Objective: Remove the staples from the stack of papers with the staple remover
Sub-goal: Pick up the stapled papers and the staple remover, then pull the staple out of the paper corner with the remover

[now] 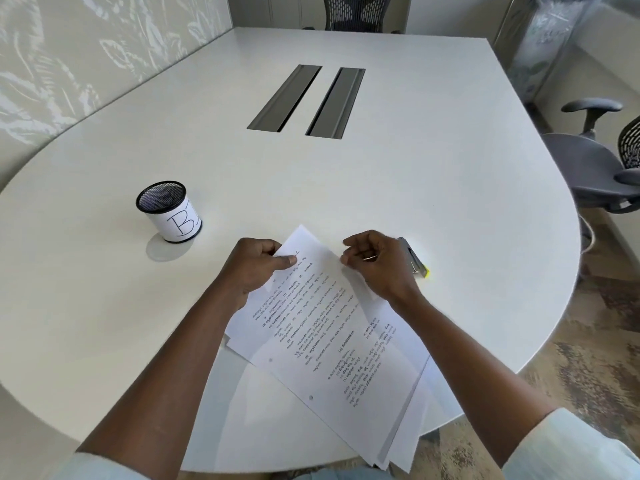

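Note:
A stack of printed white papers lies skewed on the white table, its lower end hanging over the near edge. My left hand pinches the stack's far corner between thumb and fingers. My right hand hovers at the stack's right edge with its fingers curled around a thin metal sliver that looks like a staple. Just right of that hand, the grey staple remover with a yellow end lies on the table, with no hand on it.
A black mesh pen cup with a white label marked "B" stands to the left of the papers. Two dark cable slots sit mid-table. Office chairs stand at the right and at the far end. The table's rounded edge curves close on the right.

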A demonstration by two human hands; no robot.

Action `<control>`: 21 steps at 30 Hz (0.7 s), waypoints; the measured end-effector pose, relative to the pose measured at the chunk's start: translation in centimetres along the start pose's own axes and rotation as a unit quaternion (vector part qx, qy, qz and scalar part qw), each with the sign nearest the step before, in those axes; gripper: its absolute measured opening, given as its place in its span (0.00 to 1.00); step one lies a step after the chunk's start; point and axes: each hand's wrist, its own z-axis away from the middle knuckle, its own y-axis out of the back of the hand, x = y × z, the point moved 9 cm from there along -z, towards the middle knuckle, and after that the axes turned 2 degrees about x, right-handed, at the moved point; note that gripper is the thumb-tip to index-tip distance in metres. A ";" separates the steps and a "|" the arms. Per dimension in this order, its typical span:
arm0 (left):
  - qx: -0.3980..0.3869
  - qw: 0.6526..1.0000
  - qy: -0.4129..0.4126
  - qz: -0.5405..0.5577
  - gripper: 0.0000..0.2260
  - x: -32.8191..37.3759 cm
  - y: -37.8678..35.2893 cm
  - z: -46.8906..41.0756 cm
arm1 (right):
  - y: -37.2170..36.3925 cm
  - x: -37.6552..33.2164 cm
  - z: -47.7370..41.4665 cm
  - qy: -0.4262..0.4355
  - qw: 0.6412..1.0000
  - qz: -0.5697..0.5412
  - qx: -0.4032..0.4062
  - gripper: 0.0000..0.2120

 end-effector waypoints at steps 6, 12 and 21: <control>-0.015 0.999 0.003 0.030 0.05 -1.2 -0.5 0.0 | 5.2 -0.6 -0.2 0.024 0.961 0.208 0.182 0.08; -0.031 0.996 0.041 0.075 0.04 -2.0 -1.5 0.1 | 6.8 2.4 -0.7 -0.065 0.921 0.347 0.166 0.26; -0.028 0.998 0.023 0.059 0.05 -1.9 -1.6 0.1 | 7.0 3.2 -0.9 -0.068 0.939 0.290 0.174 0.13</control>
